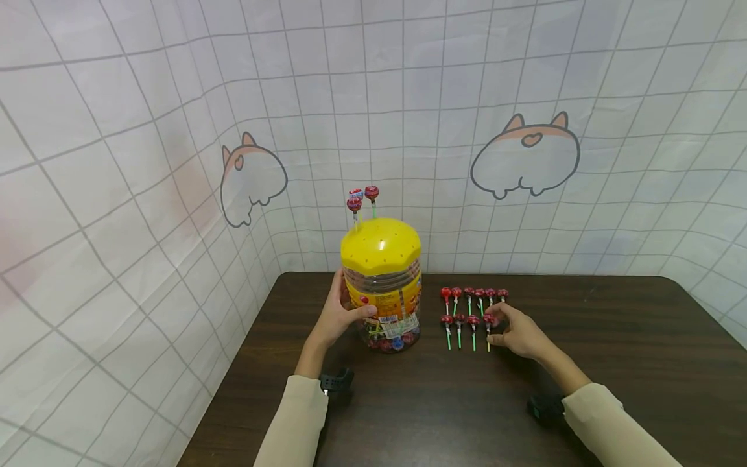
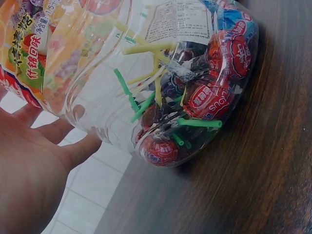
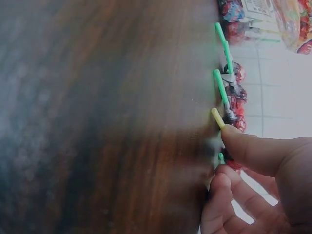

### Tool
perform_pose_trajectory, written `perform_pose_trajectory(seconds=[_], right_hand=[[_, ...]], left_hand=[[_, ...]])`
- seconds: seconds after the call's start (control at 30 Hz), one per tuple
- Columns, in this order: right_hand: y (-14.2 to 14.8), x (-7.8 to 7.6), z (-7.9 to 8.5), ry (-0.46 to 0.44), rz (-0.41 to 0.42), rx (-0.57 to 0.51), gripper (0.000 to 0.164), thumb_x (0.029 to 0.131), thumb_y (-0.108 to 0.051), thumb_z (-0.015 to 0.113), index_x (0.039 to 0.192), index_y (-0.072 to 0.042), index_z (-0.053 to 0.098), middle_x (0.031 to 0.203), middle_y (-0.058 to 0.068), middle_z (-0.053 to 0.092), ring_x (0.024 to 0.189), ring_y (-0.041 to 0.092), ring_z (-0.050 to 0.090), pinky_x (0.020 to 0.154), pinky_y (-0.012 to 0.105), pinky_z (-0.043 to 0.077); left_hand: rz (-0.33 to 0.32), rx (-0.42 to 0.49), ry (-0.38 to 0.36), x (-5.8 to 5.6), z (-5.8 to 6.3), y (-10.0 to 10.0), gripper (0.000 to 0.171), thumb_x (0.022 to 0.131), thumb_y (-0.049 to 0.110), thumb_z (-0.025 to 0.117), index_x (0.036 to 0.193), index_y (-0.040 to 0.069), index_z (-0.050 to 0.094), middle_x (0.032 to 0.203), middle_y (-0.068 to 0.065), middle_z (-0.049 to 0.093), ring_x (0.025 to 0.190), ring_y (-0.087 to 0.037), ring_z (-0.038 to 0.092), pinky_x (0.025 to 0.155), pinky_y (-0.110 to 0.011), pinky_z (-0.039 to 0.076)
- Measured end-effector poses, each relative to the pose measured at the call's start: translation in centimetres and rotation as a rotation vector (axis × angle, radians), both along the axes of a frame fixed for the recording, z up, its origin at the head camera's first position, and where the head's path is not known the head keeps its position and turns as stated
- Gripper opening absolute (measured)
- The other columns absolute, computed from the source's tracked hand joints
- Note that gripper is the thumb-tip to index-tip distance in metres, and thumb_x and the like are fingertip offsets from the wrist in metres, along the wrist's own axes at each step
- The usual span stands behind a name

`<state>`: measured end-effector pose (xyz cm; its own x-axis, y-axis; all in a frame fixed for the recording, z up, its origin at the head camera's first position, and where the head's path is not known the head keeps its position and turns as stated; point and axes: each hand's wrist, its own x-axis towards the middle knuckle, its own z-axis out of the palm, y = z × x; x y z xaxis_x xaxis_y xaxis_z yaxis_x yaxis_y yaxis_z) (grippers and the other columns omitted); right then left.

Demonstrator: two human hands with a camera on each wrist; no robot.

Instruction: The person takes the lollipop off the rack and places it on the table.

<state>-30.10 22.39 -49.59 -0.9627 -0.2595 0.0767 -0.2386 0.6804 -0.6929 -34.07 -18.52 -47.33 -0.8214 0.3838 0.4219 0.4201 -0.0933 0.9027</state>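
My left hand (image 1: 336,312) grips the clear plastic jar (image 1: 403,305) from its left side, thumb across the front label and fingers round behind. The jar has a domed yellow lid (image 1: 382,246) with small holes, and three lollipops (image 1: 371,192) stand in it. Wrapped lollipops with green and yellow sticks (image 2: 209,100) lie inside at the bottom. My right hand (image 1: 521,332) is at the right end of the front row on the table, thumb against the yellow stick of a lollipop (image 1: 488,320), fingers curled round its far side. Its candy is partly hidden in the right wrist view.
Two rows of lollipops lie right of the jar: a back row (image 1: 469,293) and a front row (image 1: 460,319), sticks toward me. The dark wood table (image 1: 432,408) ends at a white grid-patterned curtain (image 1: 408,130) behind and on the left.
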Motion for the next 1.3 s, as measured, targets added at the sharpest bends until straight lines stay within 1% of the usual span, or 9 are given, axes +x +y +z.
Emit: perform_pose_trajectory(seconds=[0.3,0.4,0.5,0.67,0.77,0.9,1.0,1.17,1.3], right_hand=[[-0.1,-0.3,-0.2,0.003,-0.008,0.003,0.047,0.086,-0.006,0.08,0.126,-0.001,0.057,0.107,0.016,0.06,0.065,0.017,0.043,0.062,0.034,0.037],[-0.2,-0.4,-0.2,0.006,-0.006,0.006,0.047,0.085,-0.007,0.081,0.126,-0.002,0.057,0.106,0.014,0.061,0.066,0.017,0.042,0.062,0.034,0.036],[-0.3,-0.6,-0.2,0.012,-0.002,0.006,0.046,0.085,-0.008,0.081,0.125,-0.003,0.058,0.105,0.014,0.061,0.065,0.017,0.041,0.062,0.034,0.036],[-0.3,-0.6,-0.3,0.009,0.0,0.001,0.046,0.086,-0.009,0.081,0.125,-0.003,0.058,0.106,0.014,0.061,0.065,0.017,0.041,0.061,0.034,0.036],[-0.3,-0.6,-0.2,-0.002,0.002,-0.007,0.047,0.086,-0.009,0.08,0.126,-0.003,0.057,0.107,0.016,0.062,0.065,0.017,0.042,0.06,0.034,0.037],[-0.3,-0.4,0.0,-0.014,0.007,-0.012,0.048,0.087,-0.009,0.08,0.128,-0.003,0.057,0.11,0.02,0.061,0.064,0.018,0.045,0.059,0.034,0.038],[-0.2,-0.4,0.1,-0.019,0.011,-0.013,0.048,0.087,-0.011,0.08,0.128,-0.003,0.056,0.111,0.021,0.061,0.065,0.019,0.047,0.06,0.034,0.04],[0.2,-0.4,0.6,-0.027,0.044,-0.036,0.053,0.088,-0.013,0.08,0.133,-0.001,0.053,0.113,0.023,0.061,0.068,0.019,0.052,0.061,0.034,0.044],[0.5,-0.4,2.0,-0.009,0.108,-0.064,0.057,0.091,-0.015,0.078,0.138,0.0,0.049,0.108,0.02,0.061,0.073,0.021,0.057,0.06,0.031,0.048]], left_hand=[[0.002,0.002,-0.009,0.2,0.2,0.1,0.093,0.09,0.021,0.08,0.159,0.034,0.019,0.141,-0.007,0.051,0.108,-0.022,0.065,0.061,-0.046,0.06],[-0.001,0.007,-0.01,0.2,0.2,0.1,0.093,0.089,0.021,0.081,0.158,0.033,0.02,0.142,-0.007,0.05,0.113,-0.022,0.064,0.07,-0.041,0.062],[-0.009,0.018,-0.011,0.2,0.3,0.1,0.094,0.089,0.021,0.082,0.158,0.033,0.02,0.144,-0.006,0.049,0.12,-0.021,0.062,0.083,-0.036,0.062],[-0.02,0.028,-0.007,0.1,0.2,0.1,0.096,0.088,0.02,0.083,0.159,0.033,0.02,0.146,-0.007,0.047,0.126,-0.022,0.06,0.097,-0.037,0.059],[-0.02,0.026,-0.011,0.1,0.2,0.1,0.096,0.088,0.02,0.083,0.159,0.033,0.02,0.146,-0.008,0.047,0.124,-0.023,0.061,0.093,-0.036,0.06],[-0.014,0.016,-0.016,0.2,0.2,0.1,0.094,0.089,0.019,0.081,0.159,0.034,0.019,0.144,-0.008,0.049,0.117,-0.024,0.063,0.074,-0.039,0.062],[-0.008,0.01,-0.017,0.2,0.2,0.0,0.094,0.09,0.017,0.08,0.159,0.034,0.019,0.142,-0.007,0.049,0.114,-0.023,0.064,0.069,-0.042,0.062],[-0.002,0.011,-0.019,0.2,0.2,0.0,0.094,0.09,0.017,0.08,0.159,0.034,0.019,0.143,-0.007,0.049,0.115,-0.022,0.064,0.074,-0.038,0.062],[-0.012,0.02,-0.022,0.3,0.1,0.0,0.096,0.09,0.018,0.081,0.16,0.033,0.017,0.144,-0.007,0.048,0.119,-0.021,0.063,0.084,-0.034,0.061]])
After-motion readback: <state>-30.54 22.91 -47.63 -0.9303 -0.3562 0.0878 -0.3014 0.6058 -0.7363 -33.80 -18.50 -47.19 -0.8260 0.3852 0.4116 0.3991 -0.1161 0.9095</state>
